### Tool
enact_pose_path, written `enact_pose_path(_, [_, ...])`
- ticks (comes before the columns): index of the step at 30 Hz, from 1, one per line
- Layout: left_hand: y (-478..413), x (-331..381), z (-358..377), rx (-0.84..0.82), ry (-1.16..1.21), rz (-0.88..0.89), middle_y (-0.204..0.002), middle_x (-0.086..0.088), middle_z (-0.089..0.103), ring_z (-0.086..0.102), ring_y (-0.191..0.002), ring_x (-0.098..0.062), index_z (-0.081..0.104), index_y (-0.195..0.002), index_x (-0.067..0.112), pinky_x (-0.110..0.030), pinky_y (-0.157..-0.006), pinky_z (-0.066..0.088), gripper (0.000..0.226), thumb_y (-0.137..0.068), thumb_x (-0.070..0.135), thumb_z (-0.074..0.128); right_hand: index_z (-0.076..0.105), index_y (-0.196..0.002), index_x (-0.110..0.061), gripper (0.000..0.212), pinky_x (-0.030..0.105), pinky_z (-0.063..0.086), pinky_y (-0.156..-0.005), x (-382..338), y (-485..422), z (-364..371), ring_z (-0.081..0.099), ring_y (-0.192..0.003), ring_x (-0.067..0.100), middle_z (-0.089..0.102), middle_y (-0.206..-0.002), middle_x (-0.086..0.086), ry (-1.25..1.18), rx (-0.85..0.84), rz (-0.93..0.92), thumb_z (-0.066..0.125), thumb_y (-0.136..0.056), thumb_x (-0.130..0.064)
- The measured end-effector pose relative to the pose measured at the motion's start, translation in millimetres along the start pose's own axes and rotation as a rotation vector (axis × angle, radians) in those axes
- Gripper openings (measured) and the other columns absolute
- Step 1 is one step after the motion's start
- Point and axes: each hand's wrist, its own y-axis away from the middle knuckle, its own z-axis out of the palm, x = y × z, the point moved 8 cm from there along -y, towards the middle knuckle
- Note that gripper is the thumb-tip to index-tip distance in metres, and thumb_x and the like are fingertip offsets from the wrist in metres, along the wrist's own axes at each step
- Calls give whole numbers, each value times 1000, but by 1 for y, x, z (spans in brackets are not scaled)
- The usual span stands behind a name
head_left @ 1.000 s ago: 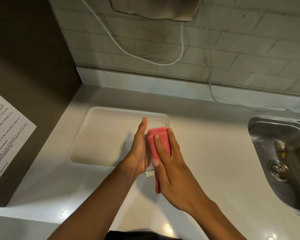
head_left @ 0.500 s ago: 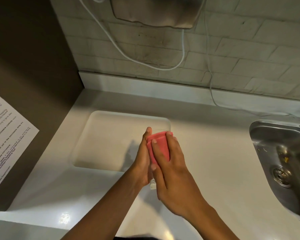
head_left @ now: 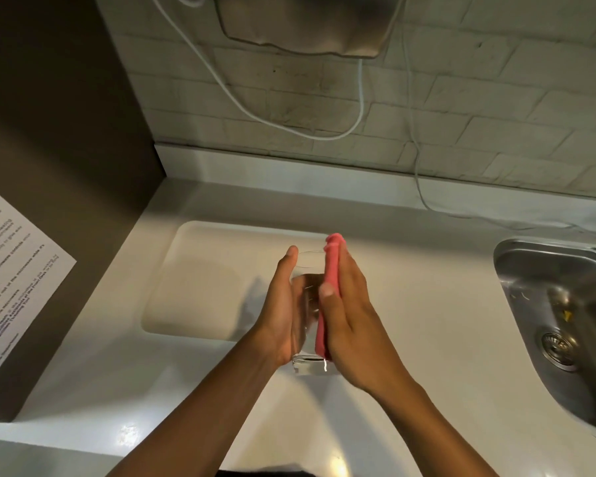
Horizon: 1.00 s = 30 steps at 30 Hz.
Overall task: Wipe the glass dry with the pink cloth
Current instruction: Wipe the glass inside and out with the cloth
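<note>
A clear drinking glass is held sideways above the white counter, its rim pointing away from me and its thick base toward me. My left hand cups its left side with fingers stretched along the wall. My right hand presses a folded pink cloth flat against the glass's right side. The cloth sticks out past my fingertips at the far end. Much of the glass is hidden between my palms.
A shallow recessed draining area lies in the counter to the left of my hands. A steel sink sits at the right. White cables hang down the brick wall. A printed sheet is on the dark panel at left.
My right hand and the cloth have slid from the top of the glass round to its right side, so the glass now shows between my palms.
</note>
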Motion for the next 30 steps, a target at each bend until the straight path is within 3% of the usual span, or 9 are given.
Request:
enact_pose_path(2, [1, 2, 2, -3, -21, 4, -125, -20, 80, 75, -120, -36, 78, -127, 9, -52, -107, 57, 90, -97, 81, 33, -14, -158, -55, 56, 29, 21, -128, 0, 2, -1, 0, -157, -8, -9, -171, -30, -5, -1, 5, 18, -112, -49])
enact_pose_path(5, [-4, 9, 2, 15, 17, 15, -107, -17, 85, 83, -93, -29, 80, -116, 10, -43, -81, 67, 87, -94, 83, 39, -17, -154, -60, 58, 11, 27, -118, -8, 18, 8, 3, -148, -21, -20, -167, -32, 183, -66, -47, 3, -101, -65])
enact_pose_path(8, [-4, 6, 4, 13, 43, -10, -94, -13, 86, 84, -78, -25, 76, -121, 12, -37, -66, 67, 82, -93, 82, 44, -14, -152, -63, 56, 6, 26, -109, -11, 18, 12, 30, -153, 9, -20, -166, -26, 266, -97, -50, 5, -99, -65])
enact_pose_path(10, [-3, 3, 5, 1, 37, -1, -104, -13, 86, 84, -91, -25, 80, -120, 15, -39, -76, 67, 77, -95, 79, 44, -4, -160, -53, 61, 4, 29, -108, -15, 4, 6, 29, -149, 3, -14, -169, -23, 250, -60, -39, 9, -101, -62])
enact_pose_path(14, [0, 6, 6, -35, 3, -12, -127, -17, 80, 77, -117, -32, 82, -122, 14, -47, -95, 62, 86, -96, 82, 35, -8, -164, -41, 59, 10, 8, -124, -7, -9, -3, -6, -154, -12, -11, -172, -26, 62, -29, 18, 17, -111, -46])
enact_pose_path(18, [-8, 16, -3, 22, 54, 7, -119, -27, 79, 80, -103, -36, 78, -119, 4, -43, -80, 66, 91, -94, 83, 39, -10, -160, -54, 58, 4, 22, -117, -3, 13, 11, -4, -149, -20, -18, -170, -29, 120, -157, -46, 11, -106, -59])
enact_pose_path(21, [-6, 11, 1, 19, 80, -9, -95, -18, 85, 83, -82, -27, 76, -115, 9, -37, -68, 67, 81, -95, 80, 44, -5, -158, -59, 59, 22, 35, -118, -1, 10, 13, 10, -147, -6, -24, -167, -30, 202, -194, -28, 15, -103, -62])
enact_pose_path(26, [-4, 6, 5, -24, -20, 15, -126, -19, 80, 76, -120, -33, 80, -123, 10, -50, -110, 55, 87, -98, 80, 35, -9, -164, -41, 61, 28, 15, -130, 1, -13, -2, -9, -156, -8, -13, -172, -24, 15, -77, 45, 20, -111, -46])
enact_pose_path(30, [-8, 10, -3, 6, 62, 16, -117, -23, 81, 81, -104, -35, 80, -115, 8, -44, -88, 65, 86, -94, 82, 40, -14, -159, -53, 61, 29, 27, -126, -4, 12, 12, -6, -159, 1, -24, -169, -27, 107, -150, -38, 15, -105, -61])
